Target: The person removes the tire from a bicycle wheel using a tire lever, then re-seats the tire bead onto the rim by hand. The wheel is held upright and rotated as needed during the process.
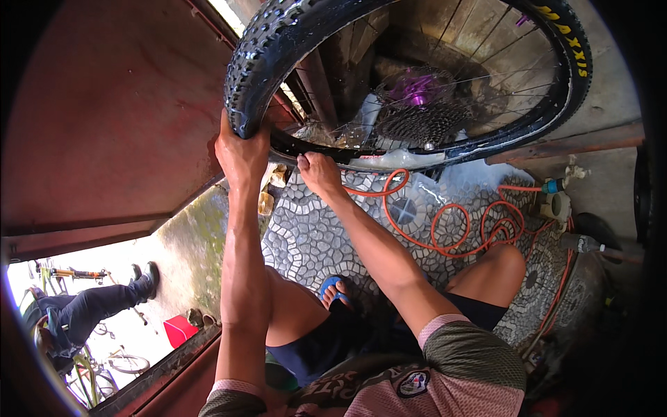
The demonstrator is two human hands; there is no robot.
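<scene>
A bicycle wheel [264, 62] with a knobby black tyre is held up across the top of the view, with a purple hub [413, 90] and a large sprocket cassette [417, 121] inside its spokes. My left hand [240, 146] is shut on the tyre's left side. My right hand [318, 170] has its fingers curled at the lower edge of the rim [340, 153]; what they pinch is too small to make out. Milky white liquid [396, 158] coats part of the lower rim, and a pale puddle [472, 182] lies on the pebble-patterned floor [292, 229] beneath.
An orange hose [458, 247] coils from a teal-fitted tap [552, 186] by the right wall. A red metal door [104, 104] fills the left. Through an opening at lower left, a person in dark trousers [90, 306] is beside bicycles and a red box [180, 330].
</scene>
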